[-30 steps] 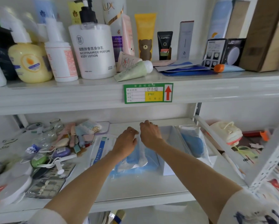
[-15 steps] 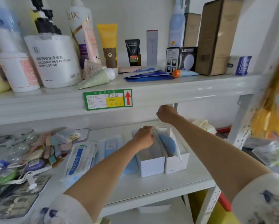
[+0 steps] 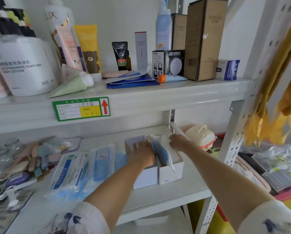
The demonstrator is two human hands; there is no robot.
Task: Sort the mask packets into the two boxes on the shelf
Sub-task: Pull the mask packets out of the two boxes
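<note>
Two white boxes stand side by side on the lower shelf, the left box [image 3: 145, 177] and the right box [image 3: 172, 173]. A blue mask packet [image 3: 163, 154] in clear wrap stands on edge in the right box. My left hand [image 3: 144, 154] lies palm down inside the left box, fingers straight, beside the wall the boxes share. My right hand [image 3: 177, 141] is at the far end of the right box, its fingers curled on the packet's clear top edge. Loose mask packets [image 3: 70, 174] lie flat on the shelf left of the boxes.
Small toiletries and combs [image 3: 31, 159] crowd the shelf's left end. The upper shelf [image 3: 158, 98] hangs low over my hands, carrying bottles, tubes and cartons. A white upright post [image 3: 232, 149] stands right of the boxes, with a cream mask [image 3: 200, 137] behind it.
My right hand dropped from under the upper shelf to the right box and the packet. My left hand slid deeper into the left box. The camera swung right.
</note>
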